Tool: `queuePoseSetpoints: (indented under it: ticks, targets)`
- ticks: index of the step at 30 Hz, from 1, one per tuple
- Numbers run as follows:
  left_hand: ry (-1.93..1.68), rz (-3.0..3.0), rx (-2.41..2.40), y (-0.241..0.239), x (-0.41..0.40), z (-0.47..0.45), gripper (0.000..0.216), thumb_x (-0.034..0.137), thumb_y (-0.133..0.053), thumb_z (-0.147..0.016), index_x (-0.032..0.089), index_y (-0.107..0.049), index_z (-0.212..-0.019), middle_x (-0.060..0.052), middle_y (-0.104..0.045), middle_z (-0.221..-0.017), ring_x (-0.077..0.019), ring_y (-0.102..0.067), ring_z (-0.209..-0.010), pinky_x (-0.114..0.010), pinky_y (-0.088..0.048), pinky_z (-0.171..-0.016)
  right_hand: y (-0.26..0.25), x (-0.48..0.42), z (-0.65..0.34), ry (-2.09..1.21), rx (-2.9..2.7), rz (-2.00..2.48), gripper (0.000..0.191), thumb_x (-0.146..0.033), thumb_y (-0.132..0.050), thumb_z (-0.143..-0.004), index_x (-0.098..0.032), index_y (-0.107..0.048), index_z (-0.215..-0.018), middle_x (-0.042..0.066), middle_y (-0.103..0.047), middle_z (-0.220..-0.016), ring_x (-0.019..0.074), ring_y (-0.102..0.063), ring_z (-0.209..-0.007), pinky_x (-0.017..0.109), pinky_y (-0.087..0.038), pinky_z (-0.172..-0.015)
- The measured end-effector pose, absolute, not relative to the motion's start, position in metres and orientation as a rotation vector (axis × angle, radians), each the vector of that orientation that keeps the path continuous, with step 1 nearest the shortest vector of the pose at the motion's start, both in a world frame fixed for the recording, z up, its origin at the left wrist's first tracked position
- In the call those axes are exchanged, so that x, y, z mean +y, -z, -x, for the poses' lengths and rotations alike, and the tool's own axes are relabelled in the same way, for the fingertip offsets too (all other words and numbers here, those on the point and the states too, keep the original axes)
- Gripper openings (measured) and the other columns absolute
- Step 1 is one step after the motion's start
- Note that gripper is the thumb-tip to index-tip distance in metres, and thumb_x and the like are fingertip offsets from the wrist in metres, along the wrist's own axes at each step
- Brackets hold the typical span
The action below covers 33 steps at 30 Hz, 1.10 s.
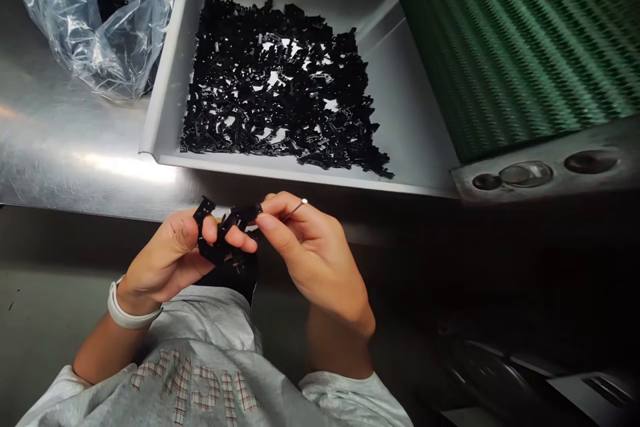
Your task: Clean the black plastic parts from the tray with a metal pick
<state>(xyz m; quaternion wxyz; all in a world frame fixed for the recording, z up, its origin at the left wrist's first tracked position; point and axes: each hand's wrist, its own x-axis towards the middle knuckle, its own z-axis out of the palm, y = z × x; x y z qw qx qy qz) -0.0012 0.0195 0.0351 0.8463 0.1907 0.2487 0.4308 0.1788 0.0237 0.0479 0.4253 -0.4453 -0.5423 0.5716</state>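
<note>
My left hand (167,259) is closed around a cluster of small black plastic parts (220,240), held just in front of my chest. A white band sits on that wrist. My right hand (313,253) pinches the right end of the same cluster between thumb and forefinger; a ring shows on one finger. Both hands hover below the front lip of a grey metal tray (410,120). A large heap of black plastic parts (277,83) lies spread in that tray.
A clear plastic bag (95,13) with dark parts inside lies on the steel counter (65,147) at the upper left. A green ribbed conveyor belt (515,40) slopes at the upper right, with round buttons (525,173) on a panel below it.
</note>
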Motion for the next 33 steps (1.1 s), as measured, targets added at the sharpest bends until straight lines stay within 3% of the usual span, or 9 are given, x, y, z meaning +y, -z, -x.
queuePoseSetpoints:
  ticks: [4, 9, 16, 24, 28, 33]
  targets:
    - [-0.942, -0.413, 0.531, -0.034, 0.019, 0.001, 0.032, 0.05, -0.085, -0.072, 0.022, -0.069, -0.066, 0.004, -0.075, -0.072, -0.0144, -0.075, -0.076, -0.024, -0.058, -0.078, -0.044, 0.022, -0.183, -1.395, -1.352, 1.169, 0.036, -0.057, -0.061, -0.094, -0.022, -0.068, -0.091, 0.0, -0.064, -0.079, 0.0136, -0.061, -0.073, 0.026, -0.051, -0.067]
    - [-0.968, -0.399, 0.492, -0.032, 0.018, 0.001, 0.025, 0.048, -0.086, -0.073, 0.027, -0.073, -0.067, 0.007, -0.076, -0.072, -0.0107, -0.072, -0.07, -0.022, -0.057, -0.075, -0.036, 0.018, -0.184, -1.539, -1.344, 1.125, 0.033, -0.052, -0.068, -0.091, -0.021, -0.063, -0.082, -0.003, -0.054, -0.069, 0.0101, -0.048, -0.063, 0.023, -0.04, -0.056]
    - [-0.931, -0.395, 0.588, -0.029, 0.018, 0.002, 0.034, 0.055, -0.087, -0.066, 0.025, -0.071, -0.065, 0.005, -0.076, -0.077, -0.0172, -0.074, -0.081, -0.028, -0.057, -0.077, -0.04, 0.018, -0.181, -1.471, -1.369, 1.053, 0.028, -0.044, -0.058, -0.099, -0.021, -0.063, -0.084, 0.0, -0.066, -0.079, 0.0122, -0.06, -0.074, 0.025, -0.05, -0.068]
    - [-0.948, -0.413, 0.561, -0.028, 0.018, 0.0, 0.028, 0.054, -0.086, -0.07, 0.028, -0.074, -0.068, 0.006, -0.077, -0.077, -0.015, -0.073, -0.076, -0.027, -0.057, -0.077, -0.036, 0.017, -0.179, -1.429, -1.314, 1.133, 0.035, -0.055, -0.067, -0.091, -0.022, -0.064, -0.082, -0.002, -0.058, -0.068, 0.0109, -0.051, -0.061, 0.023, -0.042, -0.054]
    - [-0.982, -0.404, 0.471, -0.032, 0.018, -0.005, 0.019, 0.047, -0.083, -0.076, 0.03, -0.077, -0.07, 0.008, -0.078, -0.076, -0.0117, -0.075, -0.077, -0.022, -0.057, -0.079, -0.035, 0.018, -0.179, -1.384, -1.313, 1.117, 0.033, -0.05, -0.062, -0.096, -0.021, -0.063, -0.08, -0.002, -0.064, -0.074, 0.0102, -0.054, -0.065, 0.021, -0.045, -0.057]
    - [-1.001, -0.384, 0.476, -0.031, 0.018, -0.007, 0.017, 0.046, -0.083, -0.077, 0.03, -0.079, -0.071, 0.007, -0.078, -0.076, -0.014, -0.077, -0.082, -0.025, -0.057, -0.086, -0.033, 0.017, -0.177, -1.3, -1.287, 1.188, 0.027, -0.05, -0.063, -0.095, -0.023, -0.066, -0.09, -0.002, -0.063, -0.077, 0.0104, -0.057, -0.067, 0.02, -0.047, -0.058]
